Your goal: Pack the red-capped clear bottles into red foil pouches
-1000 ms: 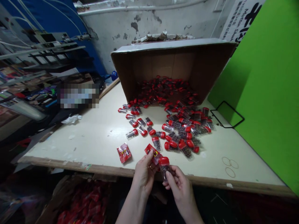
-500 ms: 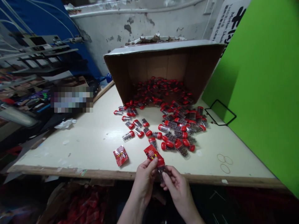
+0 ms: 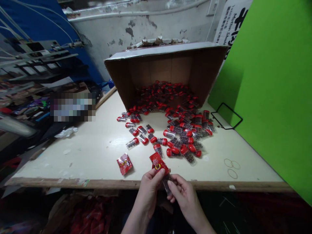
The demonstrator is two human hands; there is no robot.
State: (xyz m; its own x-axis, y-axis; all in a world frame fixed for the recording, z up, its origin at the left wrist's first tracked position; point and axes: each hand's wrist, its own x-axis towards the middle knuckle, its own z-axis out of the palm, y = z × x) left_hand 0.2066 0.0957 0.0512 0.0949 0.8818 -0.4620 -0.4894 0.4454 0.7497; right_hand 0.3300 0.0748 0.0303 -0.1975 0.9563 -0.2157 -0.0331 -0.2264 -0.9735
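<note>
Since the earlier view, the clear vial (image 3: pixel 167 183) has gone up under the red foil sachet (image 3: pixel 157 162), so its red cap no longer shows and only its lower end, with dark beads inside, sticks out below the foil. How far the cap sits inside the foil is hidden. Both are held in the air between the two hands, just over the front edge of the bench (image 3: pixel 73 165). The left hand (image 3: pixel 151 188) has a closed grip on the sachet, its thumb pressed against the foil. The right hand (image 3: pixel 185 198) has a closed grip on the lower end of the vial, with thumb and fingers pinching it.

So far, one other red sachet (image 3: pixel 124 164) lies flat on the bench to the left of the hands. Most vials are still bare: loose capped vials (image 3: pixel 180 136) lie scattered across the bench in front of a tipped cardboard carton (image 3: pixel 165 68), and a dense heap of them (image 3: pixel 165 94) covers its floor. Below the bench edge, a box of red packets (image 3: pixel 91 217) sits in dim light, partly hidden. Rubber bands (image 3: pixel 231 167) lie on the bench to the right.
</note>
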